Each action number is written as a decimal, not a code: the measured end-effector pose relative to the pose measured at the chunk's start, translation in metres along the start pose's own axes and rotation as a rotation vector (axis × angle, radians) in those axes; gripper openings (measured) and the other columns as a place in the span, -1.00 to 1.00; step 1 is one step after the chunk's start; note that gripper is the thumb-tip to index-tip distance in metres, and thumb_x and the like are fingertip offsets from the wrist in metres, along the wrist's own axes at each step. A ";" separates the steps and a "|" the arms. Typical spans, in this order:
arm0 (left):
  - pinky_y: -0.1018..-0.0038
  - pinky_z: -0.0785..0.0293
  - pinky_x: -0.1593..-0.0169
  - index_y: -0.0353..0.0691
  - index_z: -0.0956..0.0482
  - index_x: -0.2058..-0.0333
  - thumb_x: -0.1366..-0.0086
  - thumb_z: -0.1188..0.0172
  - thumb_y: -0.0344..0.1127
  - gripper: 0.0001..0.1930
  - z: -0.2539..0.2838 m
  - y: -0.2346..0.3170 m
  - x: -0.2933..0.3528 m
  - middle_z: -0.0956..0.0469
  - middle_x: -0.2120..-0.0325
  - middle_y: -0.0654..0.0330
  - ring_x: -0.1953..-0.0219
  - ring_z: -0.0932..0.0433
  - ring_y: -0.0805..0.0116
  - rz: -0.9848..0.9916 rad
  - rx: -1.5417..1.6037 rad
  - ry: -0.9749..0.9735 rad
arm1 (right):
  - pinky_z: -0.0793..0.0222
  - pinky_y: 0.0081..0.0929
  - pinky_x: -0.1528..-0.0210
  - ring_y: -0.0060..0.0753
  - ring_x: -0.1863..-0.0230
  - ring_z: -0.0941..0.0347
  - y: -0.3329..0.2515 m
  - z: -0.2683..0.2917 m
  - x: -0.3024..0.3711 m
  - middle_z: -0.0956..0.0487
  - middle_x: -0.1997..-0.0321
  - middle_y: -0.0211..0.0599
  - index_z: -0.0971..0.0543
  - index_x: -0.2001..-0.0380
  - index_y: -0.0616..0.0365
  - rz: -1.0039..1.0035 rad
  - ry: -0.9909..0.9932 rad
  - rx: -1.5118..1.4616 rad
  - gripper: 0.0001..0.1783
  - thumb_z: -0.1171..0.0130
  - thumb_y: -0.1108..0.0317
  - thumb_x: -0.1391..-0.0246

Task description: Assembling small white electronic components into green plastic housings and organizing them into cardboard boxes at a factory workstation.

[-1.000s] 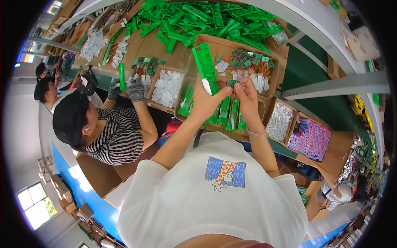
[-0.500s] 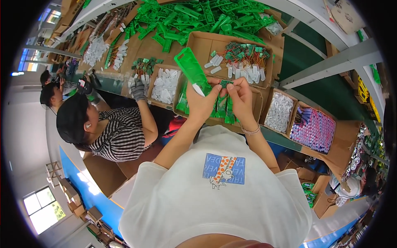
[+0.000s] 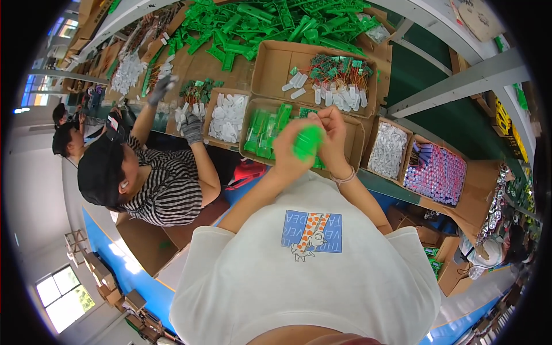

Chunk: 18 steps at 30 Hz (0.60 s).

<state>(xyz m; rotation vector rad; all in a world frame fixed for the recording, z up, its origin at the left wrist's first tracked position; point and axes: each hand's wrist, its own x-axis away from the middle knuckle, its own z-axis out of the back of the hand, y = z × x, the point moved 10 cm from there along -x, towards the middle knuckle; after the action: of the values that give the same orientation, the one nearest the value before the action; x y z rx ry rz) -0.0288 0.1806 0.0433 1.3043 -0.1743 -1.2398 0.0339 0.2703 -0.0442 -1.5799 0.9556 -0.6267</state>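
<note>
My left hand is closed around a green plastic housing, smeared by motion and turned end-on in front of my palm. Beside it, my right hand has its fingers pinched together, close against the housing. At those fingertips shows a small green circuit board, partly hidden by the fingers. Both hands are over a cardboard box holding green housings. Just beyond, a larger cardboard tray holds wired circuit boards with clear-white plastic pieces.
Green housings are heaped at the back. White parts fill boxes to the left and right; purple-pink cylindrical cells lie beyond the right one. A co-worker in grey gloves works at my left. A metal frame rises at right.
The housing in my left hand has swung from pointing up and away to a blurred end-on pose between my hands. The co-worker's other gloved hand has come up over the table.
</note>
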 end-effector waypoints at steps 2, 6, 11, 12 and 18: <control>0.53 -0.43 0.27 -0.30 -0.44 0.25 -0.10 -0.19 -0.62 -0.77 0.018 -0.011 -0.004 -0.52 0.38 0.20 0.34 -0.50 0.45 0.106 0.074 0.140 | -0.25 -0.71 0.45 -0.70 0.47 -0.41 -0.002 -0.002 -0.006 -0.51 0.53 -0.38 -0.30 0.34 0.18 0.031 -0.023 -0.016 -0.86 -0.06 0.45 -0.21; 0.46 -0.43 0.14 -0.31 -0.41 0.17 -0.11 -0.26 -0.53 -0.69 0.044 -0.056 -0.006 -0.51 0.26 0.17 0.23 -0.50 0.39 0.458 0.309 0.238 | -0.28 -0.66 0.38 -0.66 0.49 -0.37 -0.011 -0.012 0.004 -0.46 0.56 -0.41 -0.30 0.31 0.14 -0.071 -0.083 -0.228 -0.89 -0.01 0.43 -0.24; 0.47 -0.39 0.06 -0.31 -0.38 0.16 -0.05 -0.33 -0.51 -0.62 0.026 -0.071 0.007 -0.51 0.27 0.16 0.20 -0.49 0.40 0.693 0.453 0.163 | -0.24 -0.67 0.43 -0.66 0.52 -0.32 -0.010 -0.017 -0.001 -0.43 0.56 -0.45 -0.31 0.26 0.11 -0.079 -0.141 -0.191 -0.89 0.00 0.38 -0.26; 0.48 -0.41 0.10 -0.31 -0.37 0.15 -0.05 -0.32 -0.53 -0.61 0.029 -0.072 0.005 -0.52 0.30 0.17 0.22 -0.50 0.41 0.637 0.417 0.186 | -0.18 -0.68 0.47 -0.69 0.54 -0.27 -0.009 -0.017 -0.001 -0.40 0.57 -0.49 -0.34 0.28 0.13 -0.161 -0.134 -0.121 -0.89 -0.03 0.36 -0.25; 0.50 -0.45 0.16 -0.32 -0.36 0.15 -0.05 -0.29 -0.58 -0.62 0.033 -0.074 0.003 -0.54 0.33 0.16 0.23 -0.53 0.40 0.585 0.472 0.232 | 0.04 -0.63 0.58 -0.69 0.61 -0.07 -0.026 -0.013 -0.005 -0.26 0.63 -0.54 -0.43 0.51 0.21 0.021 -0.128 0.379 -0.77 -0.17 0.33 -0.13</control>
<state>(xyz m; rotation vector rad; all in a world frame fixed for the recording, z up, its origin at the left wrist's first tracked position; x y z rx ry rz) -0.0944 0.1746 -0.0050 1.6328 -0.6614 -0.5557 0.0272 0.2687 -0.0153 -1.2544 0.7082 -0.6420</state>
